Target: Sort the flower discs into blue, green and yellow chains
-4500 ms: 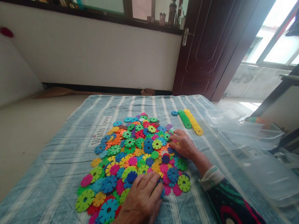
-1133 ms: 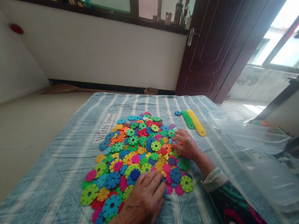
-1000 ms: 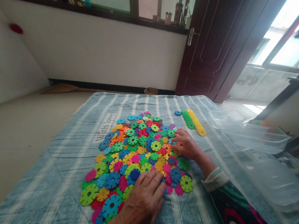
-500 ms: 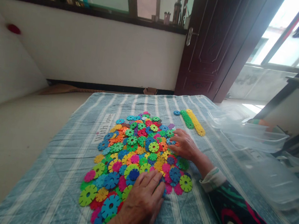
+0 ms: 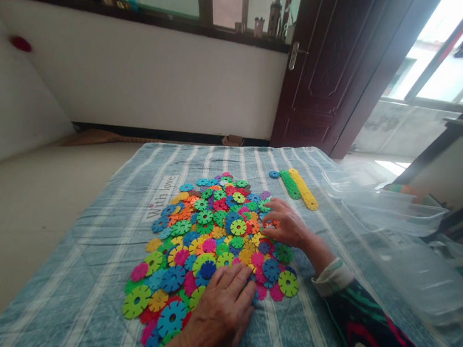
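Note:
A wide heap of colourful notched plastic discs [image 5: 205,217] covers the middle of the bed sheet. My left hand [image 5: 222,309] rests palm down on its near right part, fingers stretched out over the discs; what lies under the palm is hidden. At the heap's right edge is my right hand [image 5: 288,224], with curved fingers apart around a few small discs, red and orange ones showing between them. Past it lie a row of overlapping green discs [image 5: 290,184], a longer row of yellow discs [image 5: 302,190] and a single blue disc [image 5: 274,174].
Clear plastic boxes [image 5: 398,215] and a translucent lid [image 5: 424,279] sit to the right. The blue striped sheet [image 5: 90,269] has printed words left of the heap. Beyond the far edge are a white wall [image 5: 175,83] and a dark red door [image 5: 326,73].
My right hand has shifted slightly right, and its fingers no longer cover some of the small discs at the heap's edge. My left hand has stayed in place.

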`<state>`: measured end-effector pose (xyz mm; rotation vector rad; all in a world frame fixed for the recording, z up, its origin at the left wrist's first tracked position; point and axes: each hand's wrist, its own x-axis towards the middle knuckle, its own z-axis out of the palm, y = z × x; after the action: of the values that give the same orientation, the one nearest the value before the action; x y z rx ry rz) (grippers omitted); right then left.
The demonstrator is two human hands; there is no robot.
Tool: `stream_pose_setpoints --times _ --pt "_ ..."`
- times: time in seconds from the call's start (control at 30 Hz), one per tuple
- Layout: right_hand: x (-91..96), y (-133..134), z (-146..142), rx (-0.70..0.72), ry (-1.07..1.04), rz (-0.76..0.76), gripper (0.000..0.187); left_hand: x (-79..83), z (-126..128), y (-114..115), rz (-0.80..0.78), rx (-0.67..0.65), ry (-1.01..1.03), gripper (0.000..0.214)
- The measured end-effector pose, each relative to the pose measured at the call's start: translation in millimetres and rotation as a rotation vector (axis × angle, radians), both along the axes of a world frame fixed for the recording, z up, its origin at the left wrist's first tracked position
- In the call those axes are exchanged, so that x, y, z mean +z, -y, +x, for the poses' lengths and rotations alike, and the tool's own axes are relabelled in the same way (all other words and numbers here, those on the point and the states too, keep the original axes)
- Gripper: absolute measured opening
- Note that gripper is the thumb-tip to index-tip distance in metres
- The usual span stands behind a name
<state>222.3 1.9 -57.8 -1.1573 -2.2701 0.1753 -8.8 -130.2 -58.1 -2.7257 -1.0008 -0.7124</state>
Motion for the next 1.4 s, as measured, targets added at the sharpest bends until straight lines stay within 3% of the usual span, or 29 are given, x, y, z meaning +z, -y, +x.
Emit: stream_pose_setpoints --times 0.37,0.67,0.87,1.03,1.27,1.4 --pt "6.8 5.5 -3.7 0.068 0.098 -0.133 0.032 -0.2 0.7 -0.8 0.020 0.001 0.007 0.024" --pt "14.0 7.3 -11.7 0.111 0.012 -0.172 0.018 -0.8 0.1 -1.8 0.011 -0.013 -0.010 0.025" --pt "17.4 4.8 -9.4 0.132 -0.262 -0.256 0.005 -0.4 0.3 -1.6 0.020 -0.010 0.007 0.025" --pt "20.8 0.8 -0.9 0.028 -0.417 -0.223 0.007 0.5 1.2 -1.9 0.030 -0.016 0.028 0.024" --pt "32.6 -1.0 18.9 -0.179 -0.381 -0.216 0.013 -0.5 1.0 -2.3 0.040 -0.017 0.027 0.024" --pt "36.3 -2.9 30.4 -0.216 -0.378 -0.223 0.017 -1.7 0.5 -3.4 0.045 -0.016 0.028 0.024"
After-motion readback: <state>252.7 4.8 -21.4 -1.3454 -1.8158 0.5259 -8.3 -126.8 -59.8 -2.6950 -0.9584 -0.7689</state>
